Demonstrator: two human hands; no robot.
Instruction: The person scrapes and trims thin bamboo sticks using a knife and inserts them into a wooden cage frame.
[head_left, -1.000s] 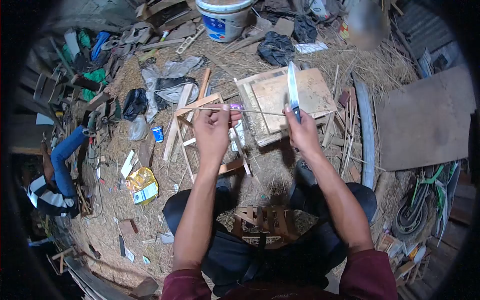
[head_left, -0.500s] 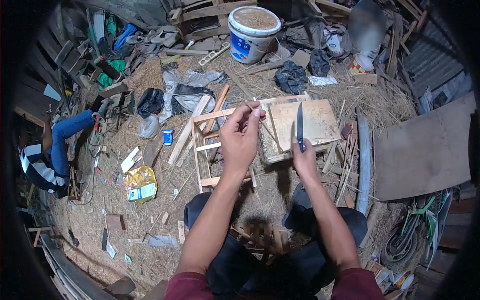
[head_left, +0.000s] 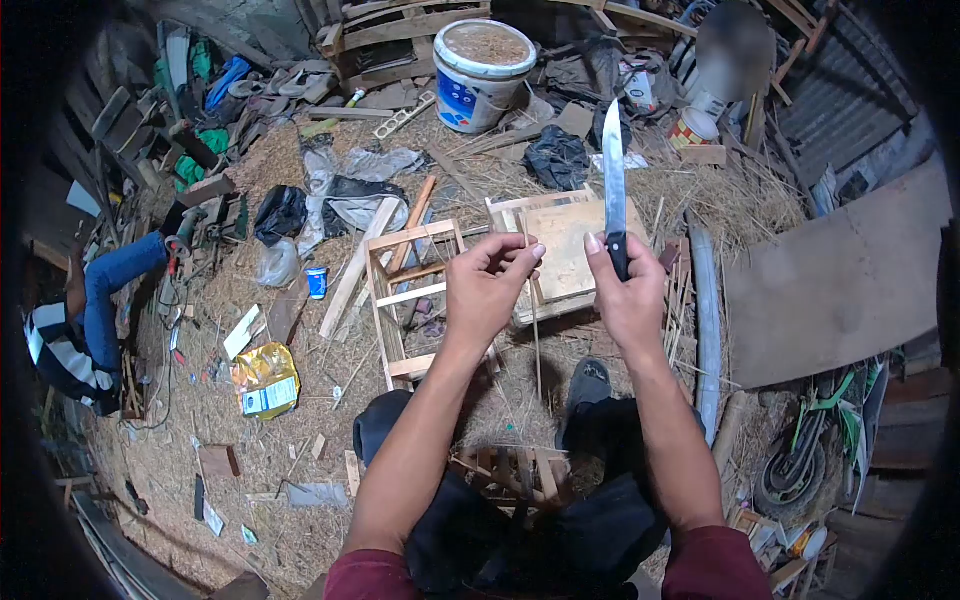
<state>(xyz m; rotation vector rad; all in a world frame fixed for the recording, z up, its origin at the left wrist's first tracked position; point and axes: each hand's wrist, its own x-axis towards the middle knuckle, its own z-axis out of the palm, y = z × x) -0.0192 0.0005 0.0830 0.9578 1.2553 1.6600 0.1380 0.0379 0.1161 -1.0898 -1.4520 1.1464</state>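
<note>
My right hand (head_left: 632,295) is closed round the black handle of a knife (head_left: 615,175), its long blade standing nearly upright, point up. Between the thumb and fingers of my left hand (head_left: 488,292) is a thin wooden stick (head_left: 537,350), hanging down almost vertically. The two hands are apart, and the blade does not touch the stick. Behind them stands a small wooden stool or box (head_left: 565,245) with a flat pale top. To its left, partly covered by my left hand, is an open wooden frame (head_left: 398,295).
A white and blue bucket (head_left: 484,75) of sawdust-like material stands at the back. A yellow packet (head_left: 266,381) and blue cup (head_left: 317,282) lie left on the shaving-strewn ground. A large board (head_left: 830,285) leans right. Another person's jeans-clad leg (head_left: 120,290) is at far left.
The knife has risen and now shows its broad side. In my left hand the stick has swung to nearly vertical. The view has shifted slightly.
</note>
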